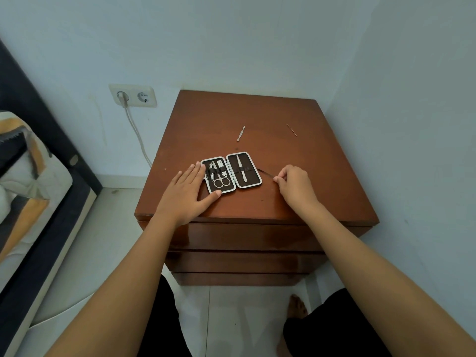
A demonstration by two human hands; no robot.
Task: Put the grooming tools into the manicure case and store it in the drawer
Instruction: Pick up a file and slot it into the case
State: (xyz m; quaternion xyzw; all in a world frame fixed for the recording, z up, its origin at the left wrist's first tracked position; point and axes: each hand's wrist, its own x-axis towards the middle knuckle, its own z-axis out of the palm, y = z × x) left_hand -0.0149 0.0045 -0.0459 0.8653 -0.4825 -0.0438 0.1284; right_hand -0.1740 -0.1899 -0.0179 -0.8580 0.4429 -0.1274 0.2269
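Note:
The manicure case (251,182) lies open flat on the brown nightstand (322,176). Its left half holds scissors (221,182) and clippers; its right half holds a metal file (241,168). My left hand (184,193) rests flat against the case's left edge, fingers spread, thumb at the front corner. My right hand (295,184) pinches a thin dark metal tool (265,173) whose tip points at the case's right edge. A small silver cuticle tool (241,133) lies loose behind the case. A thin needle-like tool (291,130) lies at the back right.
The nightstand has three shut drawers (244,238) below its top. It stands in a corner of pale walls. A wall socket (134,95) with a cable is at the left, a bed (31,176) further left. My knees and a bare foot (296,307) are on the tiled floor.

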